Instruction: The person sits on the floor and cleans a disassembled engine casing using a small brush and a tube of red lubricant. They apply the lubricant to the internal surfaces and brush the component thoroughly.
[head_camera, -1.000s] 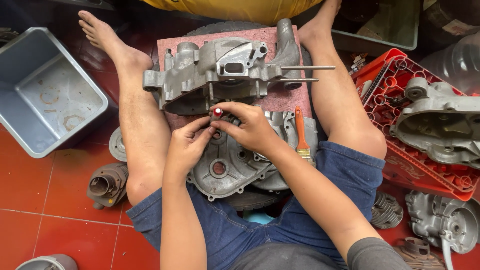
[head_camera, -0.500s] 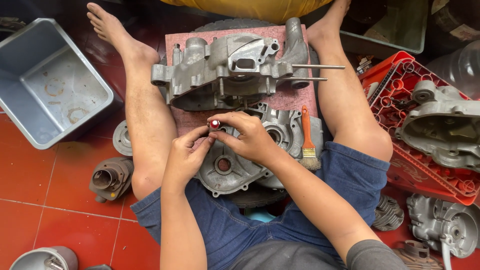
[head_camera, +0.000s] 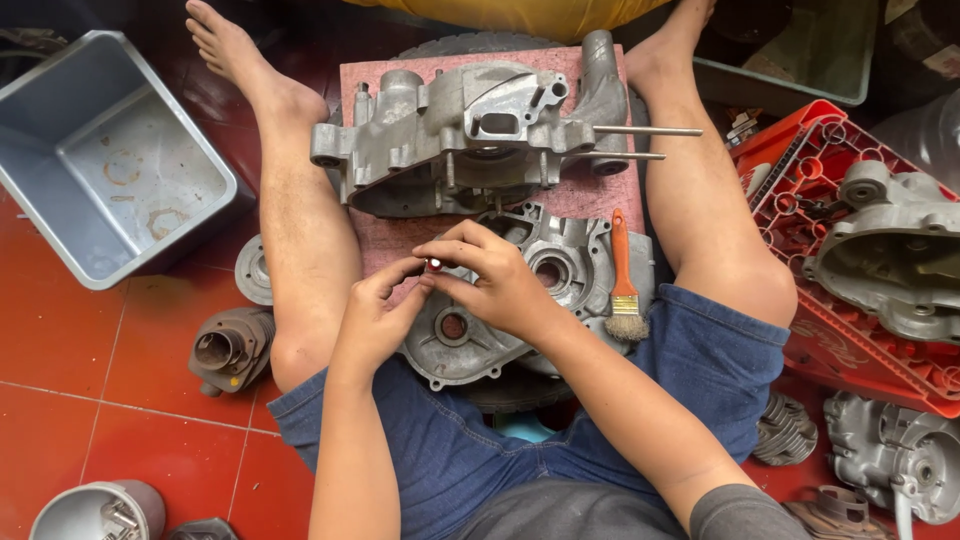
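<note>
Small red-and-silver cylindrical part (head_camera: 433, 265) pinched between the fingertips of both hands, held just above the near grey cast-metal engine case half (head_camera: 480, 320) lying between the legs. Left hand (head_camera: 375, 320) closing in from the near left, right hand (head_camera: 495, 275) from the right, thumb and forefinger pressed onto the part. Long axis of the part too small to tell. Orange-handled brush (head_camera: 624, 275) just right, untouched.

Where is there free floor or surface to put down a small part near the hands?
Bare red tile floor lies between the grey plastic tub and the dark finned cylinder. The tub's inside is free too. The red plastic crate on the right is crowded with a grey metal engine casing.
</note>
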